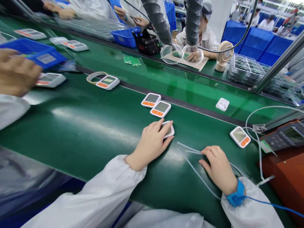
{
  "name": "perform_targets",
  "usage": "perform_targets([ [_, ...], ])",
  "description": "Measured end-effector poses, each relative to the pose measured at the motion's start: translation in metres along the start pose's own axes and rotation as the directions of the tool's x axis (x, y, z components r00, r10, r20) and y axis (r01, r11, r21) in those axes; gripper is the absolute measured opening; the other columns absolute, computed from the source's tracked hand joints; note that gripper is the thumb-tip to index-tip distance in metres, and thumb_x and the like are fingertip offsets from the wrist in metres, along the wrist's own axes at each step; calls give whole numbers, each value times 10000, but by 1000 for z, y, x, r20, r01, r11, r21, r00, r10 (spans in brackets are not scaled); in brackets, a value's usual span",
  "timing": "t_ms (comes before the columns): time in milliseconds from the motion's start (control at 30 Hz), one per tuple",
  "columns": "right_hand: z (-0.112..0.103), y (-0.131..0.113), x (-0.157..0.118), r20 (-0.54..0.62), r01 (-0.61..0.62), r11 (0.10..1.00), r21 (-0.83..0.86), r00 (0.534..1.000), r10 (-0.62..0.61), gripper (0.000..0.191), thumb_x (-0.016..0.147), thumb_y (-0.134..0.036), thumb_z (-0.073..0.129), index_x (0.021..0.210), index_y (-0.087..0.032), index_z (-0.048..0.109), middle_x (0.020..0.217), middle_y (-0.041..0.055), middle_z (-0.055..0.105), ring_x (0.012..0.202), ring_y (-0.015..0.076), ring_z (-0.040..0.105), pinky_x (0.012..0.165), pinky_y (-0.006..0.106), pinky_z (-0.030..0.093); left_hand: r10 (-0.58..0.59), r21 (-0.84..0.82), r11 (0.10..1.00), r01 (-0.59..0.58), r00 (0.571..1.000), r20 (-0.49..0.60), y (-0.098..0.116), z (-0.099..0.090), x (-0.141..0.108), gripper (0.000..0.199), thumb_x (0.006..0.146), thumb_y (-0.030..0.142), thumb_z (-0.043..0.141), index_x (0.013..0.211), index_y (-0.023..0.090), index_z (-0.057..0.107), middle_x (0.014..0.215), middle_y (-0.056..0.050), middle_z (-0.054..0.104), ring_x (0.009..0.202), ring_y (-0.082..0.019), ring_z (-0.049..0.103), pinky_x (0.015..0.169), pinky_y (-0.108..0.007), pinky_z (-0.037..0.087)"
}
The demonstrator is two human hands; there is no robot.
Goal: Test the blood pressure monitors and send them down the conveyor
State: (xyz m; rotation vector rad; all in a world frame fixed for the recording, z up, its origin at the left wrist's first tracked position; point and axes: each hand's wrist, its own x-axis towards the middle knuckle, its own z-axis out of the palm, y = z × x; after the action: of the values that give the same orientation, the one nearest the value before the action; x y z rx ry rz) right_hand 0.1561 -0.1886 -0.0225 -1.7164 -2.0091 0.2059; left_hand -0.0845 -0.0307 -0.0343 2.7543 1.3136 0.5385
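My left hand (pixel 150 144) is laid over a white handheld monitor (pixel 169 129) with a grey screen, fingers on its far side and thumb at its near edge. The hand covers part of the device. Just beyond lie two similar monitors (pixel 161 108) with orange buttons, one touching the other. To the right, my right hand (pixel 218 167) has its bent fingers on thin clear tubing (pixel 193 150), whose ends stick out toward the left; the thumb sits a little apart. A blue wrist strap (pixel 236 194) with a cord is around my right wrist. Another monitor (pixel 240 136) lies farther right.
An orange-cased instrument (pixel 285 136) and a reddish-brown box (pixel 282 177) with tubing stand at right. A co-worker's blurred hand (pixel 17 71) is at far left by a blue bin (pixel 45 57). A tape roll (pixel 95 77) lies beside another monitor. Across the green belt, people work near a fan (pixel 224 55).
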Motion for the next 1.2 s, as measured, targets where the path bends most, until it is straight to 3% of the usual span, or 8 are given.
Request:
perform_targets([
  [133, 9, -4, 0, 3, -42, 996, 84, 999, 41, 131, 968, -139, 552, 855, -203, 567, 890, 56, 647, 853, 244, 612, 767, 387, 530, -42, -279, 960, 25, 998, -54, 11, -16, 11, 496, 922, 448, 554, 1321, 155, 560, 1209, -162, 648, 1115, -339, 575, 978, -530, 454],
  [200, 6, 1, -1, -53, -67, 984, 167, 996, 77, 141, 1002, -166, 489, 895, -205, 572, 896, 55, 661, 845, 227, 639, 757, 355, 531, -39, -547, 837, 3, 998, -54, 30, -22, 21, 523, 923, 465, 556, 1357, 174, 530, 1239, -142, 629, 1104, -286, 587, 986, -466, 467],
  [267, 0, 8, -3, -141, -131, 966, 222, 976, 165, 158, 1027, -196, 436, 1005, -203, 592, 906, 47, 681, 807, 200, 669, 734, 319, 535, -44, -819, 573, 37, 999, 14, 58, -22, 34, 571, 929, 511, 537, 1403, 197, 489, 1234, -125, 618, 1046, -248, 612, 911, -402, 507],
  [333, -7, 16, -5, -241, -209, 952, 223, 935, 261, 241, 1038, -213, 399, 1191, -194, 584, 968, 49, 700, 767, 176, 684, 723, 301, 540, -34, -979, 159, 128, 992, 124, 89, -12, 47, 672, 903, 591, 545, 1439, 200, 442, 1202, -116, 615, 999, -235, 642, 869, -375, 527],
  [400, -16, 22, -6, -335, -257, 950, 180, 892, 305, 351, 1042, -218, 366, 1350, -191, 531, 1076, 69, 694, 767, 163, 682, 753, 305, 544, -38, -949, -220, 226, 970, 240, 115, 5, 57, 722, 870, 643, 561, 1428, 204, 436, 1179, -107, 606, 908, -208, 664, 833, -368, 542],
  [500, -25, 24, -6, -397, -258, 962, 88, 877, 271, 380, 1051, -236, 332, 1340, -202, 578, 1121, 81, 668, 824, 172, 667, 790, 317, 536, 66, -770, -490, 409, 898, 435, 133, 31, 59, 663, 864, 618, 594, 1369, 203, 480, 1100, -94, 615, 765, -168, 663, 734, -344, 547],
  [767, -26, 11, -6, -424, -211, 975, 70, 879, 220, 167, 1006, -349, 598, 937, -215, 670, 838, -9, 703, 697, 155, 659, 671, 258, 507, 303, -711, -425, 561, 828, 472, 124, 28, 45, 673, 766, 608, 737, 1274, 200, 566, 1020, -57, 608, 798, -158, 640, 751, -304, 500],
  [1200, -28, -1, -4, -382, -152, 976, 157, 902, 202, 154, 1013, -307, 581, 975, -220, 702, 880, 17, 724, 796, 189, 682, 727, 295, 515, 356, -825, -257, 504, 843, 403, 128, 24, 43, 712, 785, 677, 668, 1297, 196, 547, 1036, -52, 591, 775, -122, 525, 718, -264, 414],
])
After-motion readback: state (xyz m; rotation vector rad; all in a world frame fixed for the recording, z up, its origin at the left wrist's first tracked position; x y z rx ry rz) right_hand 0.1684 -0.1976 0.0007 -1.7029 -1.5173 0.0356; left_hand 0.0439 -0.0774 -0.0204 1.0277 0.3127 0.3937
